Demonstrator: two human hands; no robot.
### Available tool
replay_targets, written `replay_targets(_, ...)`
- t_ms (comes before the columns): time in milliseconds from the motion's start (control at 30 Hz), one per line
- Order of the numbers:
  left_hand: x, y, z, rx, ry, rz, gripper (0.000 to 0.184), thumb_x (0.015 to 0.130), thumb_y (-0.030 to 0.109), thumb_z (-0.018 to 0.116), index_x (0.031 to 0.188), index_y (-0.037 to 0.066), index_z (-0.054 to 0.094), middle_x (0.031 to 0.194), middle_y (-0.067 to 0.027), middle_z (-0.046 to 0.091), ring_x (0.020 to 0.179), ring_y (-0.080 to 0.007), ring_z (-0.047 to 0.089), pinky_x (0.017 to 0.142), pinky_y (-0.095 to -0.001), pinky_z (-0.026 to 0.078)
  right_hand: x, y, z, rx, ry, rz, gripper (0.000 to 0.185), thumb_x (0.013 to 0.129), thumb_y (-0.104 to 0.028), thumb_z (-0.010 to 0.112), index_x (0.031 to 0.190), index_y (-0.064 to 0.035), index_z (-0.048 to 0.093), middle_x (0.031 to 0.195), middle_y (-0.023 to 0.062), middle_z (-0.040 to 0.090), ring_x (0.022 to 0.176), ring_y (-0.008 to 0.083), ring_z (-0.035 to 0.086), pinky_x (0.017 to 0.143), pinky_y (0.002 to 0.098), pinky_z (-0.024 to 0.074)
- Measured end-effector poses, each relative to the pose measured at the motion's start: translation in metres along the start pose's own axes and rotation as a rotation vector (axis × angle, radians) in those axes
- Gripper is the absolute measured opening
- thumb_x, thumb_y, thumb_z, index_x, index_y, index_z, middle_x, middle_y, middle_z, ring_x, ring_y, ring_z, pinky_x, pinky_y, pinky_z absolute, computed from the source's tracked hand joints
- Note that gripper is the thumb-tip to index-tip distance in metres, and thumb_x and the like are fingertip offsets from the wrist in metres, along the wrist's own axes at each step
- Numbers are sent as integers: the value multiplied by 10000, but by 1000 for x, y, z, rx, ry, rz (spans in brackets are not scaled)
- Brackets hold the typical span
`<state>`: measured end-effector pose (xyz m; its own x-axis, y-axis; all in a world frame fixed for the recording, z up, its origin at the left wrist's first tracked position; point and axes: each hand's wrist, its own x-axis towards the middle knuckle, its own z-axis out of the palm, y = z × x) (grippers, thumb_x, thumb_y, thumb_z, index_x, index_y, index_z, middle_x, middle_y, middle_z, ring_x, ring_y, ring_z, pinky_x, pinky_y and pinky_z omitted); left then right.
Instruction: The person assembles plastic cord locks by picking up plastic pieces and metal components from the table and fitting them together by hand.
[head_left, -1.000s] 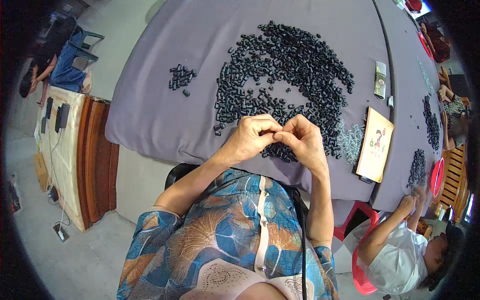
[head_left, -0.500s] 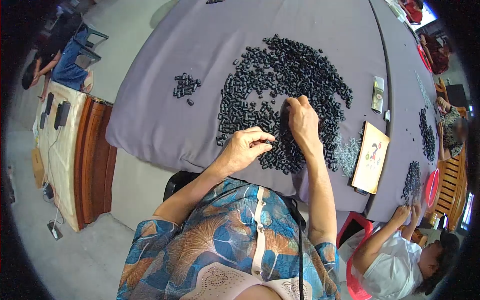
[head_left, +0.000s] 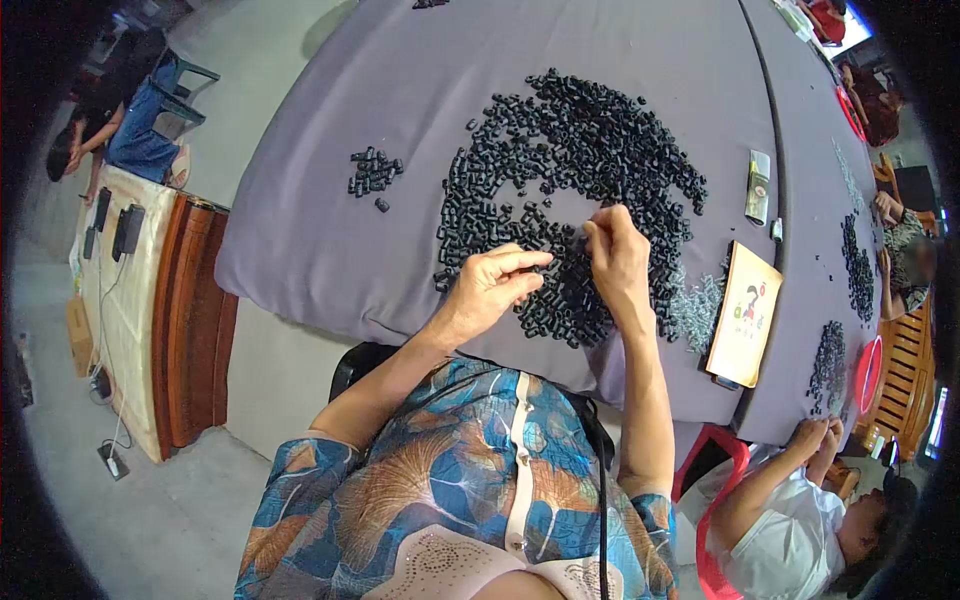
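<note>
A broad heap of small black cylindrical pieces [head_left: 610, 140] lies on the grey cloth in front of me. My left hand [head_left: 488, 290] hovers at the heap's near left edge, thumb and index finger apart, and I see nothing between them. Over the middle of the heap, my right hand [head_left: 622, 255] is closed in a pinch; whatever its fingertips hold is hidden or too small to name. Small clear pieces [head_left: 695, 310] are piled at the heap's right side. A smaller group of black pieces [head_left: 372, 175] lies apart to the left.
A booklet with a cartoon figure [head_left: 743, 315] and a small clear packet [head_left: 757, 188] lie on the right. A person in a white shirt [head_left: 790, 535] works at more black pieces [head_left: 826, 365]. A wooden cabinet [head_left: 190, 320] stands left.
My left thumb and index finger have parted, and the black piece they held no longer shows. My right hand has moved slightly right and nearer to me, its fingers now pinched.
</note>
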<state>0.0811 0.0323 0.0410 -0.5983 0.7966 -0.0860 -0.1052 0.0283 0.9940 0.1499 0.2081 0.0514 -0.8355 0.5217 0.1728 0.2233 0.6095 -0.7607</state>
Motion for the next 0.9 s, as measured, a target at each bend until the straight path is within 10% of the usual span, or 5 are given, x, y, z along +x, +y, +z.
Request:
replay_targets(233,10,0,7,-36,14,11,286,884,55,456,1152,13,545,795,8,472,637,-45,466,582,-165,387,-45,-11,4,695,-48,339,82,842,-11,531,902,33,566,765,54,610,633,74,567,571,202,480)
replay_targets(900,9,-7,16,-335,-20,-96,142,838,35,557,977,8,557,775,-31,581,618,-73,526,576,-191,440,-62,-14,9,716,-116,343,100,850,-47,531,932,10,538,796,28,590,674,66,542,601,209,461)
